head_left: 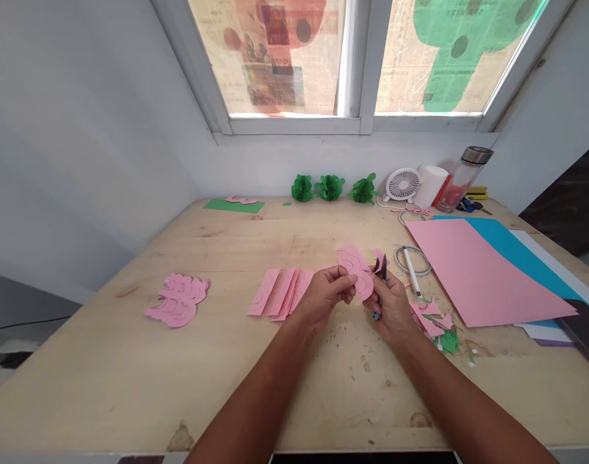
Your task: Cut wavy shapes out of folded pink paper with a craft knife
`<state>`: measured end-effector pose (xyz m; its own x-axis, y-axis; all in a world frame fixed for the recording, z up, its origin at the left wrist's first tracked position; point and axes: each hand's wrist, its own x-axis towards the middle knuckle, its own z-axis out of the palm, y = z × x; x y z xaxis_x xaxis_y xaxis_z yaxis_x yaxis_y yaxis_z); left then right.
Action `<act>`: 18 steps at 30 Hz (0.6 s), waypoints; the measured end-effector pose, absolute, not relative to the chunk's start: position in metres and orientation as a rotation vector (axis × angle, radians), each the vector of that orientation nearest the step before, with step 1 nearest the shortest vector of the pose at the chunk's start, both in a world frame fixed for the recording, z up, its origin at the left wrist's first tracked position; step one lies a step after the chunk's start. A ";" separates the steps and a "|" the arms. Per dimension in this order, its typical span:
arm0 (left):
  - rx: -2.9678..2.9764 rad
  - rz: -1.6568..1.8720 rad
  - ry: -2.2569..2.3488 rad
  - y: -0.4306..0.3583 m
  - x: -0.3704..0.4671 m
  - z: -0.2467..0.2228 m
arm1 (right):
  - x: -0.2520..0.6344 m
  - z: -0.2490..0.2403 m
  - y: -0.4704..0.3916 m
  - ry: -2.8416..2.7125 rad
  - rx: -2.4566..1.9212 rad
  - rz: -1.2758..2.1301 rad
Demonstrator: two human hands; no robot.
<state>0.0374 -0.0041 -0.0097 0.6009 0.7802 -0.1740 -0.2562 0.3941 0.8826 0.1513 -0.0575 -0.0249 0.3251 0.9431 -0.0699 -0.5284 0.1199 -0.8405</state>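
Observation:
Between thumb and fingers, my left hand (334, 287) pinches a pink paper cutout (354, 265) with curved edges and drawn lines. My right hand (390, 301) is wrapped round a pair of scissors (382, 269), whose dark blades point up beside the cutout's right edge. A small pink paper scrap (380, 258) is at the blades. Left of my hands lie several pink paper strips (281, 295) with curved outlines drawn on them. Farther left rests a pile of scalloped pink cutouts (178, 299).
Pink and green scraps (437, 325) lie right of my hands, near a white pen (412, 272). Large pink sheets (478, 270) cover blue and white ones. Green paper ornaments (330, 187), a small fan (403, 185) and a glass bottle (463, 180) stand along the wall.

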 end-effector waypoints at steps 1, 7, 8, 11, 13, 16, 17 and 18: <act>0.947 0.717 0.643 -0.004 0.038 -0.010 | 0.151 -0.025 -0.058 -0.566 -0.910 1.159; 0.955 0.708 0.650 -0.004 0.038 -0.009 | 0.150 -0.024 -0.058 -0.565 -0.928 1.138; 0.961 0.703 0.650 -0.004 0.038 -0.009 | 0.150 -0.024 -0.057 -0.565 -0.932 1.127; 0.982 0.688 0.645 -0.004 0.038 -0.010 | 0.150 -0.024 -0.057 -0.566 -0.934 1.108; 0.993 0.683 0.639 -0.004 0.038 -0.011 | 0.150 -0.024 -0.057 -0.558 -0.934 1.110; 1.002 0.705 0.641 -0.003 0.038 -0.012 | 0.150 -0.024 -0.057 -0.548 -0.947 1.122; 1.002 0.719 0.643 -0.003 0.037 -0.012 | 0.150 -0.025 -0.057 -0.548 -0.953 1.127; 1.000 0.733 0.644 -0.002 0.037 -0.012 | 0.150 -0.025 -0.057 -0.550 -0.958 1.131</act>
